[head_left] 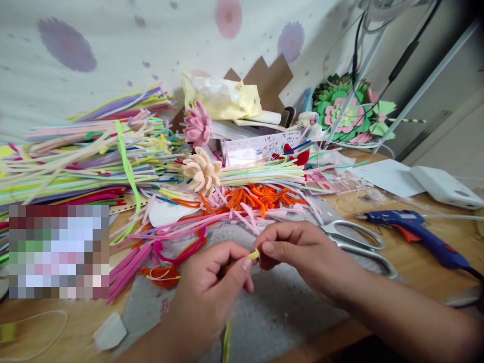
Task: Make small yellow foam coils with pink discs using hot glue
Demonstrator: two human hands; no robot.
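Observation:
My left hand (217, 282) pinches a thin yellow pipe cleaner (253, 254) near its end, between thumb and forefinger. Its other end (226, 338) hangs down below my left palm. From the right, my right hand (291, 252) meets it with thumb and fingers closed at the same tip. Fingers hide part of the tip, so its exact shape there is unclear. Both hands are above a grey cloth mat (287, 302). Just beyond my right hand lie metal scissors (357, 237). Behind the hands are orange pipe cleaner pieces (260, 199) and pink stems (128, 267).
Large bundles of coloured pipe cleaners (75, 151) fill the left. A cream flower (201, 171) and pink flower (198, 124) stand mid-table. A blue glue gun (419, 232) and white device (448, 186) lie right. A green-pink flower (344, 113) sits behind. Pixelation covers an area at left.

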